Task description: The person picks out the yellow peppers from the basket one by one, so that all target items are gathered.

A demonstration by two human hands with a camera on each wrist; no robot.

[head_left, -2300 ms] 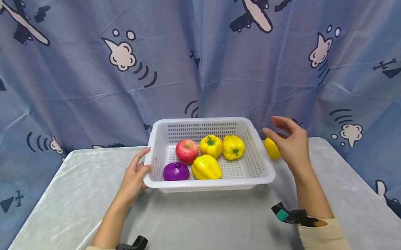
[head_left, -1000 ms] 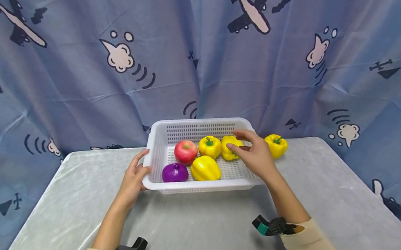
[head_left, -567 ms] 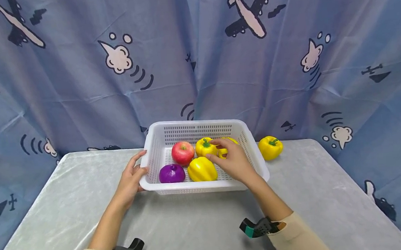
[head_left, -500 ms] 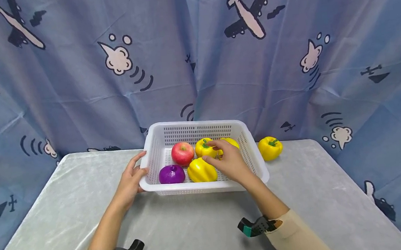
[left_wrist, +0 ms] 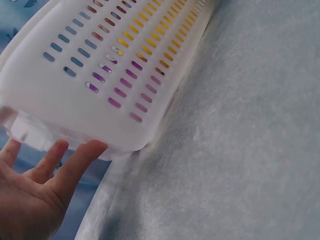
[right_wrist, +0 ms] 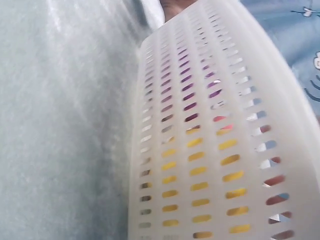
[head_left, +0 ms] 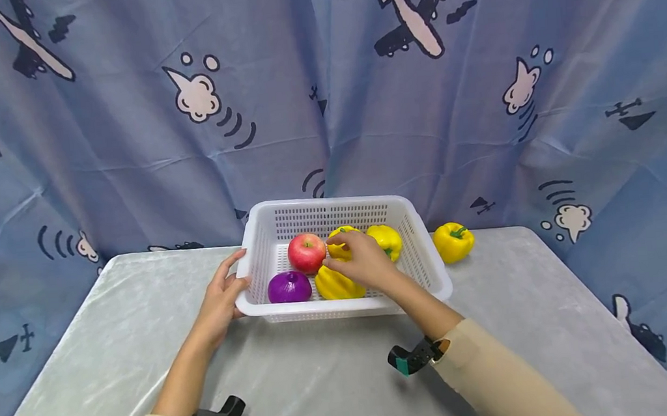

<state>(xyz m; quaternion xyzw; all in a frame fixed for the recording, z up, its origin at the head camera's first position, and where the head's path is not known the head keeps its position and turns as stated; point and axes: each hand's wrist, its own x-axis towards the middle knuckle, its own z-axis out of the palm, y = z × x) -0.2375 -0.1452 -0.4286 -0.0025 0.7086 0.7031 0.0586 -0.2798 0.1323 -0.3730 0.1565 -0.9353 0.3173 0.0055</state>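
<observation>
My left hand [head_left: 221, 300] grips the left rim of a white plastic basket [head_left: 353, 304]. In the left wrist view, fingertips of the left hand [left_wrist: 35, 195] meet the basket's end. My right hand [head_left: 361, 258] reaches into the basket over the yellow peppers, thumb and forefinger apart, holding nothing. Its fingertips are close beside a red apple [head_left: 306, 254]. Inside the basket lie a purple onion [head_left: 289, 287], a front yellow pepper [head_left: 339, 286], a rear yellow pepper [head_left: 342, 231] partly hidden by the hand, and a right yellow pepper [head_left: 387, 239].
Another yellow bell pepper [head_left: 454, 242] sits on the table, just right of the basket. A pale cloth covers the table [head_left: 300, 380]. Behind it hangs a blue curtain [head_left: 278, 108] with airplane prints. Slotted basket walls [right_wrist: 210, 150] fill much of the right wrist view.
My right hand has moved left from beside the outer pepper, over the basket's right side, to near the apple. The left hand has stayed on the rim.
</observation>
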